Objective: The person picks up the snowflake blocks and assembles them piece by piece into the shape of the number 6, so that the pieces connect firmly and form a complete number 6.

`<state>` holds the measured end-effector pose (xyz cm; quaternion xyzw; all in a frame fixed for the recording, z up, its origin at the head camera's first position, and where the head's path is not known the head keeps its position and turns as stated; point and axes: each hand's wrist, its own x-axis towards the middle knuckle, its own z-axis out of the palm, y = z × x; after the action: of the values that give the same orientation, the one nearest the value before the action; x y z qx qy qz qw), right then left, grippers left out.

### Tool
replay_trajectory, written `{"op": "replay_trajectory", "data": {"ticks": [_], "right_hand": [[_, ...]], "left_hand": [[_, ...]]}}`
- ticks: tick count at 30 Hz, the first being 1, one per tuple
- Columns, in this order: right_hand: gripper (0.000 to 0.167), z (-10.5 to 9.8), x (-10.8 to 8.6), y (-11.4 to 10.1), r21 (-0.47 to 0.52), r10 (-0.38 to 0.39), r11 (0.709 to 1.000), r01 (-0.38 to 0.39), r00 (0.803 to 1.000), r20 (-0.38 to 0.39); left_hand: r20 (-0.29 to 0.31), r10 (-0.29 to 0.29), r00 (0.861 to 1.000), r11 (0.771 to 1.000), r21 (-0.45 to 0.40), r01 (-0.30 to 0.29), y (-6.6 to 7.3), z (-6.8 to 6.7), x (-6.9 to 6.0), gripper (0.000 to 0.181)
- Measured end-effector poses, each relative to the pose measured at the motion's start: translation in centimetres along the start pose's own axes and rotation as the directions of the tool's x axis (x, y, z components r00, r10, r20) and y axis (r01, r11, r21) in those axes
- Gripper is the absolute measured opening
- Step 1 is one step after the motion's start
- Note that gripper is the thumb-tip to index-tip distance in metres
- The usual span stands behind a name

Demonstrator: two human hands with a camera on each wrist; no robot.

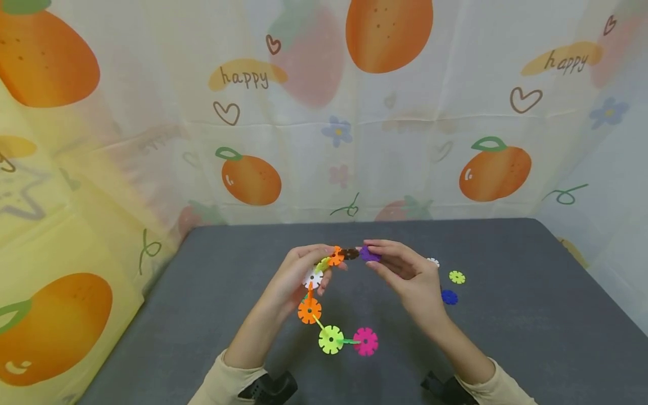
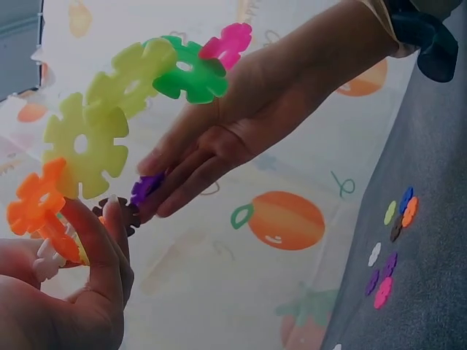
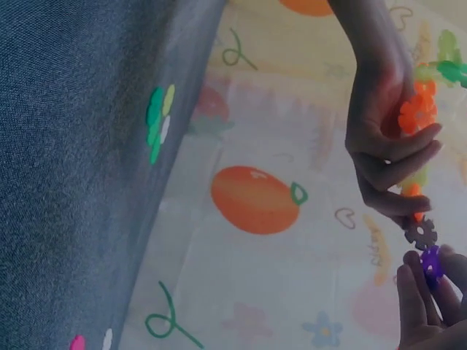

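A chain of notched plastic discs, like snowflake building pieces, hangs between the hands in the head view. My left hand [image 1: 291,278] pinches the chain near an orange disc [image 1: 336,256]. Beside that disc sits a dark brown disc [image 1: 349,254]. My right hand [image 1: 415,278] holds a purple disc [image 1: 369,254] between thumb and fingers, against the brown disc's edge; whether their slots are joined I cannot tell. Below the left hand dangle a white disc [image 1: 315,278], another orange disc [image 1: 309,311], a yellow-green disc [image 1: 331,340] and a pink disc [image 1: 365,341] at the end.
Loose discs lie on the grey table [image 1: 506,337] beyond the right hand: a yellow-green one [image 1: 457,277], a blue one [image 1: 449,297] and a partly hidden white one [image 1: 433,262]. Other loose discs [image 3: 155,124] show in the right wrist view. A fruit-print curtain [image 1: 304,140] hangs behind.
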<state>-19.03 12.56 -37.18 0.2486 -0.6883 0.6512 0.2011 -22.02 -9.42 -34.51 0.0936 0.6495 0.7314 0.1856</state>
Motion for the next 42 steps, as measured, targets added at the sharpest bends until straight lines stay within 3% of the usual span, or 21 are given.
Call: {"op": "replay_trajectory", "data": {"ticks": [6, 11, 21, 29, 34, 38, 42], "right_hand": [[0.033, 0.1, 0.0, 0.1, -0.015, 0.020, 1.000, -0.020, 1.000, 0.021], [0.033, 0.1, 0.0, 0.3, -0.035, -0.006, 0.999, 0.007, 0.999, 0.044], [0.039, 0.3, 0.1, 0.6, -0.031, -0.082, 0.996, 0.084, 0.993, 0.086], [0.038, 0.2, -0.1, 0.9, -0.041, -0.122, 0.991, 0.127, 0.986, 0.109], [0.040, 0.3, -0.2, 1.0, -0.030, -0.155, 0.987, 0.159, 0.982, 0.109], [0.037, 0.6, -0.3, 1.1, -0.043, -0.174, 0.983, 0.178, 0.982, 0.080], [0.038, 0.8, -0.1, 1.3, -0.085, -0.261, 0.960, 0.267, 0.962, 0.076]], "left_hand": [[0.025, 0.032, 0.999, 0.999, 0.034, -0.033, -0.2, 0.0, -0.1, 0.035], [0.052, 0.067, 0.996, 0.995, 0.066, -0.071, -0.4, 0.1, -0.1, 0.033], [0.093, -0.015, 0.996, 0.999, 0.030, 0.013, -0.5, -0.1, 0.4, 0.032], [0.159, 0.015, 0.987, 0.999, 0.039, -0.022, -0.6, -0.4, 0.4, 0.032], [0.190, 0.002, 0.982, 1.000, 0.000, -0.002, -0.7, -0.2, 0.4, 0.029], [0.179, -0.023, 0.984, 1.000, -0.003, 0.024, -0.9, 0.1, 0.4, 0.027], [0.156, -0.022, 0.988, 1.000, 0.023, 0.018, -1.1, 0.6, 0.5, 0.031]]}}
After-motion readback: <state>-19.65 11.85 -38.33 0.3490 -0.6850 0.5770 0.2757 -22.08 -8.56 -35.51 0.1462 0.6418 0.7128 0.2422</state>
